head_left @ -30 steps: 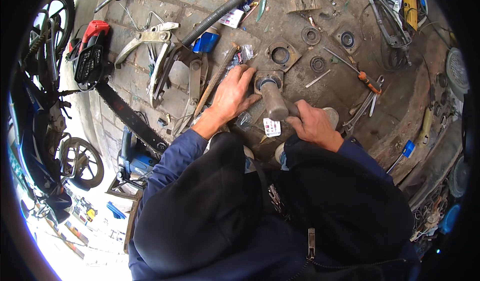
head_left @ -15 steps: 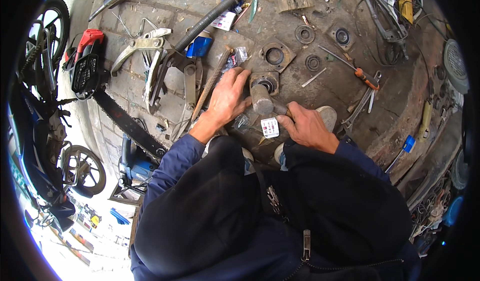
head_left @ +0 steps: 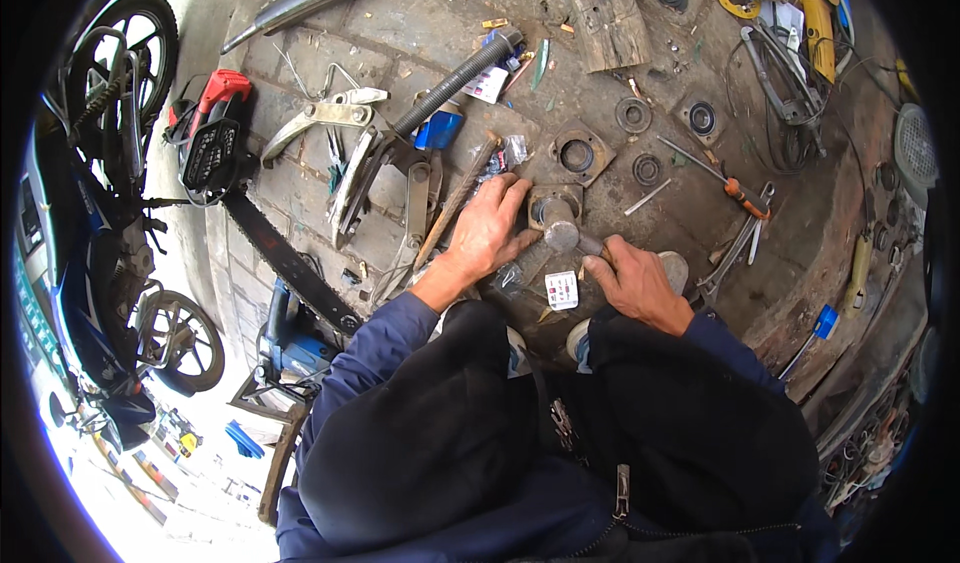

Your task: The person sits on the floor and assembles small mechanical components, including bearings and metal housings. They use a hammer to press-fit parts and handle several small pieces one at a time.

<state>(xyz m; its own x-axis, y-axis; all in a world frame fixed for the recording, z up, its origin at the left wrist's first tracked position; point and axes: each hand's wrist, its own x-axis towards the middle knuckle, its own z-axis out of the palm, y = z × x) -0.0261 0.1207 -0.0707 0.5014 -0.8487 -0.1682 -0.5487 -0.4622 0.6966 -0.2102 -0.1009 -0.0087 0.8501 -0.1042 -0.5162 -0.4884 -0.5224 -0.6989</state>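
My right hand (head_left: 640,288) is closed around the handle of a hammer (head_left: 562,235), whose thick round steel head sits over a square flanged bearing housing (head_left: 541,201). The head hides much of the housing; I cannot tell whether they touch. At the housing's left edge is my left hand (head_left: 485,233), fingers along the upper corner and thumb at the lower side, steadying it. Beyond it lies a second square flange (head_left: 580,155) with an open round hole. A small white printed box (head_left: 562,290) stands just below the hammer head, near my shoes.
Left lie a wooden stick (head_left: 458,198), a metal gear puller (head_left: 340,115), a threaded rod (head_left: 455,85) and a chainsaw (head_left: 220,133). Rings (head_left: 633,115), an orange-handled screwdriver (head_left: 740,195) and wrenches (head_left: 728,253) are on the right. A wooden block (head_left: 610,28) lies at the far side.
The view has shifted, so the floor things appear farther right and lower. The hammer head now covers more of the bearing housing's face. Both hands keep their holds.
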